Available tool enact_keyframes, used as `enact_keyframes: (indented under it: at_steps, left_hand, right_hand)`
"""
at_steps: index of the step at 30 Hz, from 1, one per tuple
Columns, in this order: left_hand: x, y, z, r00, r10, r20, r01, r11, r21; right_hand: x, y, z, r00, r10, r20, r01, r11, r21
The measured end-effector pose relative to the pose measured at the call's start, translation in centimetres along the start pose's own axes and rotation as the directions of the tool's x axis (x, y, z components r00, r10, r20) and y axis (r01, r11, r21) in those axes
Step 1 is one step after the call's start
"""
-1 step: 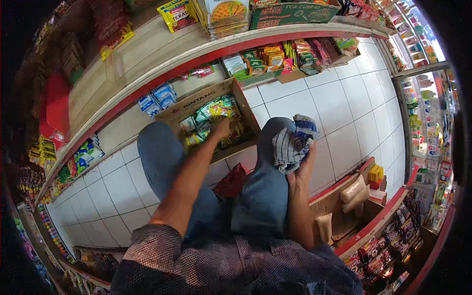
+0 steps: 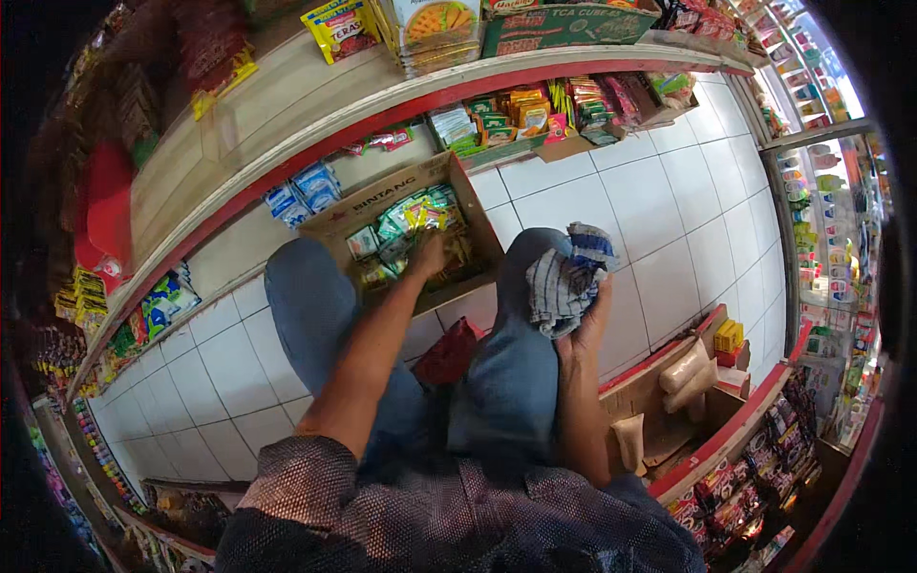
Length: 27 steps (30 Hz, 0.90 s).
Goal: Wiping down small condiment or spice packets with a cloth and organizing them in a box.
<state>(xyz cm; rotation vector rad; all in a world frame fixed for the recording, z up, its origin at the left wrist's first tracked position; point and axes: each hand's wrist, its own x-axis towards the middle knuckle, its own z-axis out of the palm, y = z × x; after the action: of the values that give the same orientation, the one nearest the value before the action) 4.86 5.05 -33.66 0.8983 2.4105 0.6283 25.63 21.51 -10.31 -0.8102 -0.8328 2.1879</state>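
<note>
My left hand (image 2: pixel 429 254) reaches down into an open cardboard box (image 2: pixel 484 227) on the tiled floor. It lies among small green, white and yellow sachets (image 2: pixel 420 212), and its fingers are partly hidden there, so I cannot see whether they grip one. My right hand (image 2: pixel 591 323) is closed around a crumpled cloth (image 2: pixel 562 291), grey with dark stripes and a blue patch. That cloth is held up against my right knee (image 2: pixel 528 250).
A low shelf (image 2: pixel 315 134) with a red edge curves past the box, bearing packets and cartons. Blue-white packets (image 2: pixel 304 194) lie beside the box. A dark red thing (image 2: pixel 449 351) sits between my legs. At the right stands a red-edged bin (image 2: pixel 630 382) holding wrapped tan packs (image 2: pixel 686 371).
My left hand has shifted slightly lower within the box, and some sachets near it lie differently. My right hand and the cloth have barely moved.
</note>
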Motion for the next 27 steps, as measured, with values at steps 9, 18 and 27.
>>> enact_keyframes:
  at_steps: [9,18,27]
  left_hand:
    - [0.6,-12.4,2.2,0.853,-0.398,-0.339,0.033,0.688,-0.725]
    - [-0.4,-3.0,2.9,0.969,-0.234,-0.074,0.227,0.970,-0.088]
    - [-0.2,1.9,-11.6,0.995,0.101,0.020,-0.091,0.951,-0.296]
  right_hand:
    - [0.1,1.2,2.4,0.991,0.093,0.093,-0.100,0.993,0.070]
    - [0.0,-0.5,-0.3,0.999,-0.010,-0.037,0.008,0.999,-0.039]
    - [0.7,-0.9,0.9,0.999,-0.043,-0.012,0.041,0.991,-0.130]
